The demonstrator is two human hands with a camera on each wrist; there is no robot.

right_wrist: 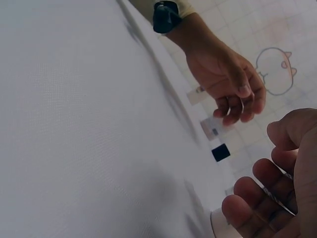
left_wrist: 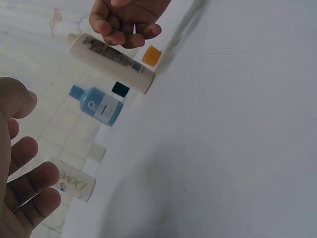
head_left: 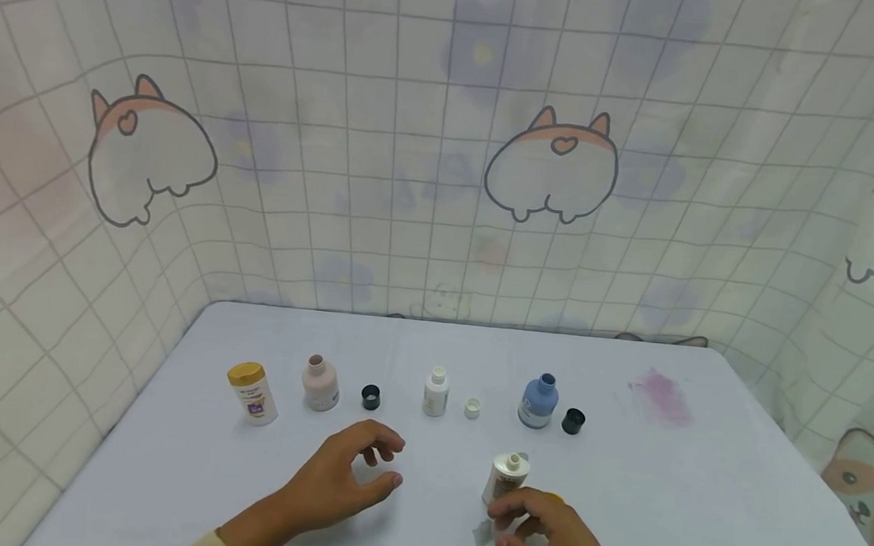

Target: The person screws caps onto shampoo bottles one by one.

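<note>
Showing whole only from left wrist: orange cap (left_wrist: 152,56) near bottle (left_wrist: 113,63).

Smooth plastic tall white bottle (left_wrist: 115,63), smooth plastic blue bottle (head_left: 537,405), matt fine-textured tabletop (head_left: 679,497), rippled cloth backdrop (head_left: 384,153)

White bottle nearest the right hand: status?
Left hand empty. Right hand relaxed by white bottle, contact unclear. Bottle upright, uncapped. Head view: right hand partly covers yellow cap.
</note>
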